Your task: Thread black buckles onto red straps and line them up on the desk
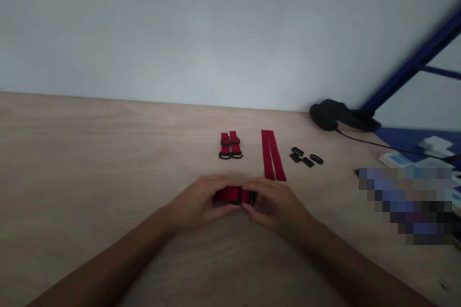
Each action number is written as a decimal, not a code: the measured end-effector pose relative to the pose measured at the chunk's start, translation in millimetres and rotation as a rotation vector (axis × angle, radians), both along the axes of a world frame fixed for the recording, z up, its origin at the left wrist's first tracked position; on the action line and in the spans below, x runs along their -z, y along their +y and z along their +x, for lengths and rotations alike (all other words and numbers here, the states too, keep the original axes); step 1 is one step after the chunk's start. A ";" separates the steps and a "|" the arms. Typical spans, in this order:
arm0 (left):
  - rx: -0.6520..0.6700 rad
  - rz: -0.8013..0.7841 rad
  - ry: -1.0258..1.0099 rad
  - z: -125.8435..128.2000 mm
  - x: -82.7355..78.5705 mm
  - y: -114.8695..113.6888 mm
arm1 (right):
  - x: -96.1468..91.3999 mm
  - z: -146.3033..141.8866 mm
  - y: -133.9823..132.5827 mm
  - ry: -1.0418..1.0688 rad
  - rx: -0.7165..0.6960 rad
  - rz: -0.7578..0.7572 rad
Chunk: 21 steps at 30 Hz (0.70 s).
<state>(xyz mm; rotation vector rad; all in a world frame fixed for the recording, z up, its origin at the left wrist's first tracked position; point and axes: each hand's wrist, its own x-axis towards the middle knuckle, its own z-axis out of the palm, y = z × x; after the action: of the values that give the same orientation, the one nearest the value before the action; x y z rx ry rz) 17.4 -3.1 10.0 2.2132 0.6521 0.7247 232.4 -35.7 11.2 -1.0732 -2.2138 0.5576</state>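
Observation:
Both of my hands meet at the middle of the table, gripping one red webbing strap (228, 194) fitted with black buckle hardware. My left hand (201, 201) is closed on the strap's left part. My right hand (275, 201) pinches its right end, where a black slide buckle (239, 195) and another black piece show. Fingers hide part of the strap. Just beyond lie two red straps (231, 147) with black sliders and rings fitted. To their right are two plain red strips (271, 156). Several loose black buckles and rings (303, 158) lie farther right.
The wooden table (90, 163) ends at a pale wall (180, 33). A black corded device (342, 114) stands at the back right, its cable (382, 144) running right. White and blue packets (399, 159) and a blurred-out patch (410, 206) occupy the right side.

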 end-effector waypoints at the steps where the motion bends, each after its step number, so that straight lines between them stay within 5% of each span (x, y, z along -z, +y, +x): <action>1: -0.003 -0.019 -0.015 -1.0 -0.5 0.2 | -1.2 0.6 -0.3 0.019 0.003 -0.001; 9: -0.123 -0.104 -0.048 -10.2 -0.2 4.2 | -2.6 8.4 1.4 0.323 0.133 -0.328; 15: 0.009 -0.045 0.038 -7.6 -3.7 2.1 | 1.3 -0.1 1.3 0.247 -0.005 -0.356; 21: 0.037 0.188 0.132 -3.2 -0.1 -3.0 | 4.9 -4.4 4.4 0.197 -0.078 -0.323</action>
<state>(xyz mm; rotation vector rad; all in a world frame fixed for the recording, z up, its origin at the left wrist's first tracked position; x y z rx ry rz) 14.2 -6.1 10.0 2.4559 0.6275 0.6479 228.0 -31.3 6.3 -1.0410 -2.0425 1.0369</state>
